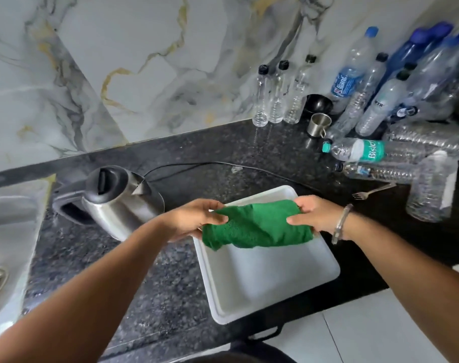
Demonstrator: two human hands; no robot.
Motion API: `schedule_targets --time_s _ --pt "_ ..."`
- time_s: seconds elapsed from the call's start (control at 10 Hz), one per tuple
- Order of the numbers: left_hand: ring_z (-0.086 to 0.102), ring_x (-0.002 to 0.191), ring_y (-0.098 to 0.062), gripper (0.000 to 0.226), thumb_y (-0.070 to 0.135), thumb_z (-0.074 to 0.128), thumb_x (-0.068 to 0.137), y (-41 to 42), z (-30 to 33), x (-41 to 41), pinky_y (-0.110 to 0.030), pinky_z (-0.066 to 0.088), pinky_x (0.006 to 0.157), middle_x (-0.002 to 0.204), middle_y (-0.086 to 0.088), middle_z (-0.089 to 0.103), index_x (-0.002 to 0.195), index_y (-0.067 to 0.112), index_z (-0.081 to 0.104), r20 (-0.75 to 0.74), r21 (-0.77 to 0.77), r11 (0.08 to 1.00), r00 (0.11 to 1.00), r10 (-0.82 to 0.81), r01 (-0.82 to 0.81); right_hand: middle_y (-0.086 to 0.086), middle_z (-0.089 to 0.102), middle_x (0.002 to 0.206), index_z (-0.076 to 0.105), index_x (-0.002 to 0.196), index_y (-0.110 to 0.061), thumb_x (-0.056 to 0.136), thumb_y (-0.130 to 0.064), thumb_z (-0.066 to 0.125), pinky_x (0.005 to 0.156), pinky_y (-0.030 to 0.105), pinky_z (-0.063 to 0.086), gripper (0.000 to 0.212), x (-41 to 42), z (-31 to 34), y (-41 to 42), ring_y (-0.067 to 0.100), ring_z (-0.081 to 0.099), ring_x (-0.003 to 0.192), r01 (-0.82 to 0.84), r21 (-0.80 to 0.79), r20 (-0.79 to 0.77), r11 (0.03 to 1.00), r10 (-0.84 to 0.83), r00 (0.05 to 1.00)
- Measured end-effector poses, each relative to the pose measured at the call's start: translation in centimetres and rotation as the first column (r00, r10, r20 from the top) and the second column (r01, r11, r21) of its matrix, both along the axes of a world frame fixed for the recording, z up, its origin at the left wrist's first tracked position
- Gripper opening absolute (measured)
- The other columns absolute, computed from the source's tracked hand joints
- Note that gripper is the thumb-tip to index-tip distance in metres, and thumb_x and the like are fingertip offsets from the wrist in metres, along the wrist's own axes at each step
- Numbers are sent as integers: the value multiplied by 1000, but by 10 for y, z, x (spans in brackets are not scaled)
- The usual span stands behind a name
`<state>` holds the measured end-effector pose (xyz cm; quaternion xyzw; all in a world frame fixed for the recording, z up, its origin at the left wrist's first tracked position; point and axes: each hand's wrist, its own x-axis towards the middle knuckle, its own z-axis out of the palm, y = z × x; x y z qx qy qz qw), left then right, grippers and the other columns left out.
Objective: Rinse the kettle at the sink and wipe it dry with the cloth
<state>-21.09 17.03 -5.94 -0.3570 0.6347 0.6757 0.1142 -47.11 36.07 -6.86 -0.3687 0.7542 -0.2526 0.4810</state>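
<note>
Green cloth [259, 226], silver kettle [123, 205] with black handle, white tray [275, 279], speckled black counter [157, 284]

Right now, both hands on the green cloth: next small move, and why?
Probably carry the green cloth left onto the steel kettle. Left hand and right hand hold it over the white tray, not touching the kettle standing beside them.
</note>
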Motion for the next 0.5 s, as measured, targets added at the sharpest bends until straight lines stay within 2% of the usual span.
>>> schedule_targets --time_s 0.1,0.2,0.3,0.4,0.5 --pt "65 118 -27 51 31 73 91 14 -5 -12 -38 53 99 125 -6 67 138 20 57 363 -686 623 919 -156 377 14 67 114 55 118 -10 83 -23 66 86 44 53 39 11 -3 -12 34 64 103 -176 158 -621 972 237 747" --pt "51 138 -27 60 41 61 94 43 -18 -24 -45 47 110 152 -3 53 150 26 44 354 -826 438 931 -89 356 14 63 121 53 121 -12 86 -24 59 86 45 52 37 29 -10 -13 37 60 108 -226 52 -692 973 198 694" --pt "17 158 -28 71 41 47 102 85 -57 -39 -48 23 124 172 -7 16 162 18 17 480 -694 488 845 -236 530 8 45 146 40 140 -27 91 -32 49 100 46 45 51 61 -38 -9 35 50 125 -379 249 -603 891 449 660" --pt "-2 160 -32 81 46 41 105 105 -88 -31 -46 6 128 173 -12 -8 163 14 -5 557 -658 422 780 -285 624 8 5 163 12 152 -33 94 -29 41 111 51 30 64 83 -62 -3 38 22 143 -410 479 -534 777 628 567" --pt "-5 160 -29 81 52 40 103 98 -84 -29 -45 0 128 173 -11 -7 164 21 -3 498 -694 449 825 -266 563 7 7 164 10 153 -32 97 -31 44 114 47 29 65 84 -47 -3 33 22 145 -394 375 -630 839 542 555"
